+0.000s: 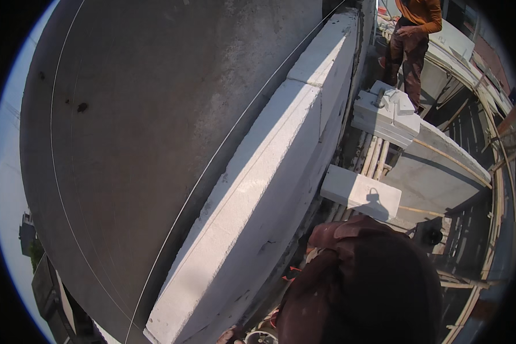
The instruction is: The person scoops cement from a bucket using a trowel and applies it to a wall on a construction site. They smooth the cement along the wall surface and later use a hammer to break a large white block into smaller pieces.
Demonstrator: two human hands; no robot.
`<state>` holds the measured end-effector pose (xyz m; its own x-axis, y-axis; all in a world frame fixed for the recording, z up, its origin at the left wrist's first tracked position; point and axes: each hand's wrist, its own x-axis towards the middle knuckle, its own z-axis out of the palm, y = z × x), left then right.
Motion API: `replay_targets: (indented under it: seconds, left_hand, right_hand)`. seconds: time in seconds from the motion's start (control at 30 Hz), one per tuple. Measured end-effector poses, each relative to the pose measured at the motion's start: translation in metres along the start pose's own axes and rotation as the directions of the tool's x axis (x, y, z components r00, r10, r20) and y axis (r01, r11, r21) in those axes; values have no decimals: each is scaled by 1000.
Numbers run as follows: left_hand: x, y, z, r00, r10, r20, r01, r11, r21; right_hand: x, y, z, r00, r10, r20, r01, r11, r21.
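What looks like my left hand shows only in part at the lower edge, beside the foot of a white block wall. Its fingers are mostly cut off, so their state and anything in them are hidden. Close to it stands a whitish bucket, also cut by the edge. My right hand is out of sight. Dark maroon clothing of mine fills the lower middle and covers what lies beneath. A taut string line runs along the wall's far-left side, next to a big grey plastered surface.
A loose white block lies across poles, with a shadow on it. Behind it, more blocks are stacked, with offcuts on top. A person in an orange top stands beyond the stack. Poles curve along the right side.
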<state>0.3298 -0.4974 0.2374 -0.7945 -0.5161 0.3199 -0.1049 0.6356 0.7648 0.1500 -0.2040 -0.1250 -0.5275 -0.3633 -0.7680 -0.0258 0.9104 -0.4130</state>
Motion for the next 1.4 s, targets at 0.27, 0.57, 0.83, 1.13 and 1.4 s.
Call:
replay_targets:
  seconds: [0.27,0.57,0.83,1.13,1.4]
  left_hand:
    - [100,186,27,650,651,391,-756,607,246]
    - [136,212,92,710,593,381,-620,782,-60]
    - [136,210,89,692,572,441,-624,781,-33]
    - [147,226,72,640,469,609,-565,824,-40]
    - [148,203,99,827,325,459,-229,940,-253]
  right_hand:
    - [-118,119,22,894,448,-34,-382,798,465]
    - [-133,162,170,841,533,87,-496,698,517]
    - [-118,138,57,834,514,-198,-285,711,642]
    - [-146,219,34,709,688,-153,-459,615,641]
    - [-92,290,-45,724,644,-247,-427,700,572]
